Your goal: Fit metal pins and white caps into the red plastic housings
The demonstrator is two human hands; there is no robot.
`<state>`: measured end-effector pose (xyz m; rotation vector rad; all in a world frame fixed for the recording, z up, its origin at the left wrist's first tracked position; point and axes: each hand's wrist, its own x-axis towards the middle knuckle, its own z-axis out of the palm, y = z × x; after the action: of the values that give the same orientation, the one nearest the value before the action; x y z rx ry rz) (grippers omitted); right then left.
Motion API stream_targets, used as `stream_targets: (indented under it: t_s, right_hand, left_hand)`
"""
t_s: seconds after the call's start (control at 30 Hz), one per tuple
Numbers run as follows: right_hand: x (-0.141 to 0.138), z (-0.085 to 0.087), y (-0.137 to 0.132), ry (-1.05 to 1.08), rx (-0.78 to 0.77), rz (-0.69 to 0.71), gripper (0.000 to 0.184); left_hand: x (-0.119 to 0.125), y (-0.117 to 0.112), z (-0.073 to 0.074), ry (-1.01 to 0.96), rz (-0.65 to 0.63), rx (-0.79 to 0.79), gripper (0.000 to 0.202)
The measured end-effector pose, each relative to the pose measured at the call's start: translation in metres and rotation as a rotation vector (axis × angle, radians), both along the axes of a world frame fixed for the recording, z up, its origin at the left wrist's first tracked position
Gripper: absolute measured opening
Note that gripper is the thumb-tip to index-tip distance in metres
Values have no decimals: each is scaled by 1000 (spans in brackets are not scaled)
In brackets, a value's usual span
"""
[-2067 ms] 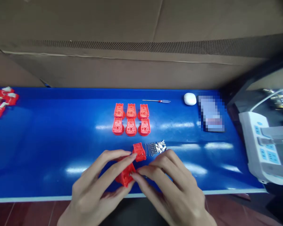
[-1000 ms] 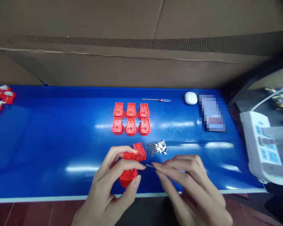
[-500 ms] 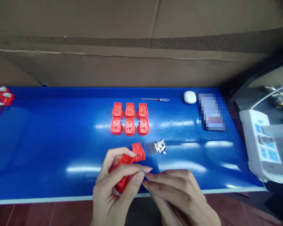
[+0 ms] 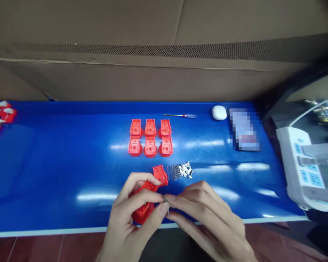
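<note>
My left hand (image 4: 138, 218) is closed around a red plastic housing (image 4: 143, 214), which sits against the palm and is partly covered by the fingers. Its thumb and index finger also pinch a thin metal pin (image 4: 168, 211), mostly hidden between the fingertips. My right hand (image 4: 207, 214) is closed, with its fingertips at the same pin, meeting those of the left. Just beyond the hands lies a red plastic cover (image 4: 160, 174). To its right is a row of metal pins (image 4: 175, 172), then a heap of small white pieces (image 4: 186, 169).
Several red housings (image 4: 150, 146) stand in two rows on the blue table (image 4: 71, 163). Behind them lie a screwdriver (image 4: 180, 115) and a white rounded case (image 4: 219, 112). A blurred-out flat object (image 4: 244, 129) and a power strip (image 4: 303, 167) are at right; red-and-white parts (image 4: 0, 116) at far left.
The pin has turned from slanting to nearly upright and is more covered by fingertips. My right hand's fingers have moved up against the left fingertips.
</note>
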<state>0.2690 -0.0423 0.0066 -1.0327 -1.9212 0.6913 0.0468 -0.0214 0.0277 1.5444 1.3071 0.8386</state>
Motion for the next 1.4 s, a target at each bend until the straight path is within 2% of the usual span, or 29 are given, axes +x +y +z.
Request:
stream_targets:
  t_s: [0.17,0.27,0.37,0.5,0.67,0.8,0.97,1.2,1.27,1.4]
  right_hand:
    - [0,2,5,-7,-3,33,61]
    - [-1,2,9,6,9,47,55]
    - [1,1,13,19,22,50,50]
    - [11,-1,20,0,-8,-16,46]
    - [27,-13,34,-198,-123,-134,38]
    - [31,-24,41,-297,-229,-115,35]
    - [31,-28,43,-346,-282,-96,34]
    - [32,-26,41,-334,-271,-106,35]
    - [32,-26,40,-328,-272,-111,35]
    - [33,-26,40,-328,-271,-108,35]
  left_hand:
    - [0,2,0,-25,-47,-10,18]
    - [0,4,1,-30,-71,-31,20]
    - [1,4,0,-30,-83,-11,12]
    - [-1,3,-3,23,-5,66,23]
    - [-14,0,-11,53,54,26,32]
    - [-21,0,-19,-4,85,-20,35]
    - [-17,4,-32,-26,165,-34,29]
    - [-24,3,-43,59,250,117,24]
    - [-34,-3,-42,88,199,205,24]
    - [-51,-18,-36,297,-123,319,53]
